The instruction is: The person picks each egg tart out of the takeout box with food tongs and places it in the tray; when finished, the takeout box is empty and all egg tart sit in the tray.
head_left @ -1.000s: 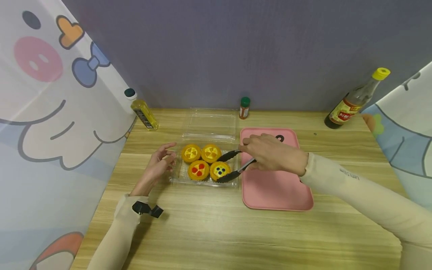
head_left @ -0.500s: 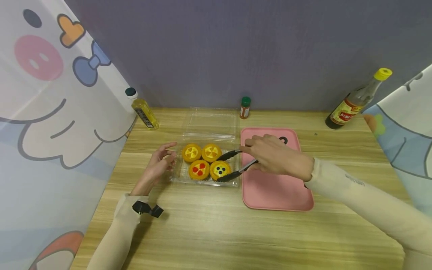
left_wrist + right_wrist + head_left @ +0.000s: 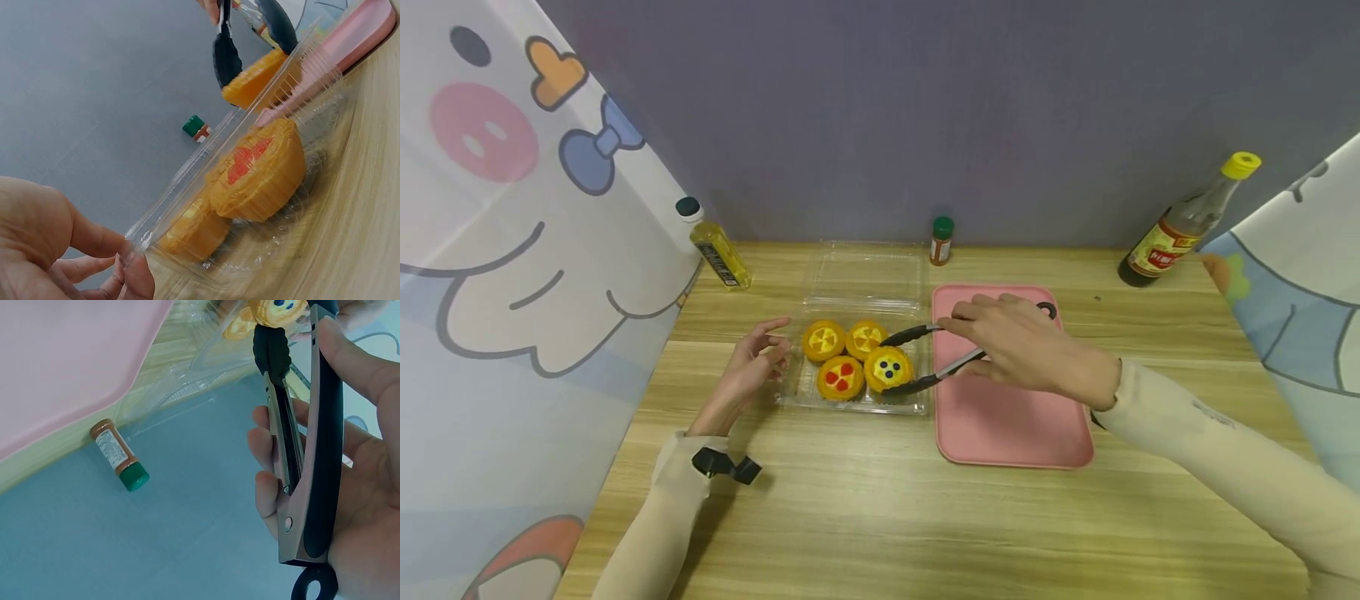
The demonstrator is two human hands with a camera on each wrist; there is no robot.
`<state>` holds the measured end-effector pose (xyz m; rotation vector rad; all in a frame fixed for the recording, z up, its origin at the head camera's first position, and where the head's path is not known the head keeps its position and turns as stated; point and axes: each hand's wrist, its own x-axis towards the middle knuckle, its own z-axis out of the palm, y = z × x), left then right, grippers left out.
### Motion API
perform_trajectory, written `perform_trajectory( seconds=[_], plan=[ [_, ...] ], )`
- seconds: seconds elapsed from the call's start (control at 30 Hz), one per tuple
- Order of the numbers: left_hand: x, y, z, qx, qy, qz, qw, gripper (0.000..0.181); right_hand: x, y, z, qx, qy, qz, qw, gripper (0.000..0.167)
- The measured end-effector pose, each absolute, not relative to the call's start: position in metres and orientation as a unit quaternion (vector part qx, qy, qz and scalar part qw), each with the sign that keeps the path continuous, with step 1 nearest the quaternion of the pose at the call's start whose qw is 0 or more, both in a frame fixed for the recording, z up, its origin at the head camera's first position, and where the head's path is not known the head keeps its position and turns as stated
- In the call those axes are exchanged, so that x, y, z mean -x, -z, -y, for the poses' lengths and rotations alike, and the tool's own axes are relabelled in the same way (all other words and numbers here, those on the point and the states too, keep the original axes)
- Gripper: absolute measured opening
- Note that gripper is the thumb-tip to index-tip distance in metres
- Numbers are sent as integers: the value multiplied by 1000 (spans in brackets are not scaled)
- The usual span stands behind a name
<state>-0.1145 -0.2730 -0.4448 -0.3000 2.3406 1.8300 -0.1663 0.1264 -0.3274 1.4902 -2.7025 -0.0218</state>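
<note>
My right hand (image 3: pixel 1022 346) holds black-and-silver tongs (image 3: pixel 957 364), their black tips on either side of a blueberry-topped egg tart (image 3: pixel 889 368). In the left wrist view this lifted tart (image 3: pixel 256 80) hangs tilted above the rim of a clear plastic container (image 3: pixel 901 408). Still inside the container are a red-topped tart (image 3: pixel 840 379) and two yellow-topped tarts, one at the left (image 3: pixel 823 342) and one beside it (image 3: pixel 863 337). With thumb and fingers, my left hand (image 3: pixel 751 367) pinches the container's left edge. The tongs' handles (image 3: pixel 325 456) lie along my right palm.
The container's clear lid (image 3: pixel 868 277) is folded back. A pink tray (image 3: pixel 1015 425) lies to the right, under my right hand. Behind stand an oil bottle (image 3: pixel 721 254), a green-capped spice jar (image 3: pixel 941 242) and a yellow-capped sauce bottle (image 3: pixel 1172 242).
The tongs have closed on the blueberry tart and raised it a little from the container. My right hand has moved slightly right. The left hand stays in place.
</note>
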Motion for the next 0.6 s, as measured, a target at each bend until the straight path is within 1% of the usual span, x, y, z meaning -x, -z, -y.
perform_trajectory(
  seconds=[0.37,0.6],
  plan=[
    [115,447,274,100,-613,-780,79,52,168,329,-147,-466,-23,882,69,70],
    [115,445,273,97,-607,-785,80,53,173,331,-165,-438,-30,895,81,71]
  ],
)
